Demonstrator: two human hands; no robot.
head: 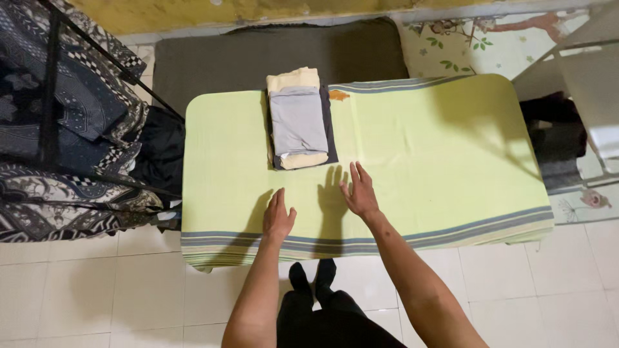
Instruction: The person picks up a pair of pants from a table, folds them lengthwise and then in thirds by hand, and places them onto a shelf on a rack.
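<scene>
Both hands are empty, fingers stretched flat, no grip on anything. The left hand [278, 218] lies near the front edge of the surface [445, 161], which is covered by a light green cloth with striped borders. The right hand [360, 191] is a little further in. The stack of folded clothes [298, 119] lies beyond both hands, toward the back edge, left of the middle. Its long axis runs from front to back. The right hand is nearer to it, just beside its front end, not touching.
</scene>
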